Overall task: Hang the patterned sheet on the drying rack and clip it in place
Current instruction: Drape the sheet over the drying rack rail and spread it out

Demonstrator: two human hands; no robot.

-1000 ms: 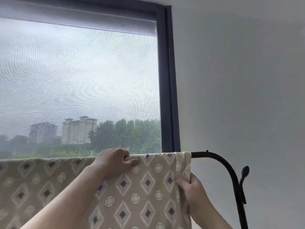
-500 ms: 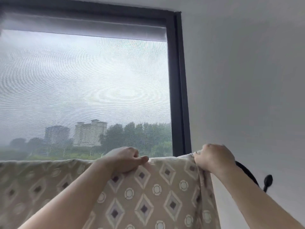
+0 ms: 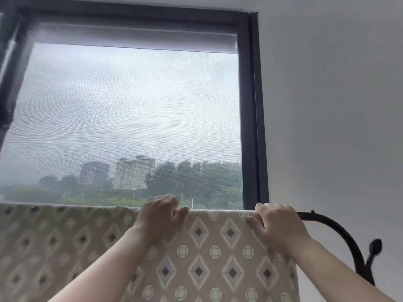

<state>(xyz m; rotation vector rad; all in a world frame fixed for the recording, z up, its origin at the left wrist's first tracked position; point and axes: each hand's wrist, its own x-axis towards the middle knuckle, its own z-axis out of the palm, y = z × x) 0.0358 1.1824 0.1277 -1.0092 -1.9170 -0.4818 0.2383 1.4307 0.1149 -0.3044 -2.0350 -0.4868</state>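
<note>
Gripping the top fold of the patterned sheet [image 3: 207,260] with the left hand [image 3: 161,216], low in the centre of the frame: fingers curled over the fold, thumb toward the front, somewhat blurred. Gripping the same fold with the right hand [image 3: 278,227], lower right, at the sheet's right edge: fingers hooked over the top, thumb pressed on the front face. Nothing else held in either.

Draped over the top bar of the drying rack [image 3: 333,225], along the bottom of the frame from the left edge to the right hand, hanging down out of view. Level and fairly taut between the two hands. Probably at the squaring-up stage, judging by both grips on the fold. Hanging done or nearly so; no clip anywhere in view, so clipping not yet done.

Matte beige cloth, woven-looking, printed with pale diamonds around dark centres and rows of small rings. Black rack tube, round and smooth, bare right of the right hand, curving down toward the lower right, with a small black knob [image 3: 375,247] on a thin stem beside it. Behind, a dark-framed window [image 3: 253,116] with fine mesh, a grey roller blind [image 3: 135,39] at upper centre, a plain white wall [image 3: 327,105] on the right.
</note>
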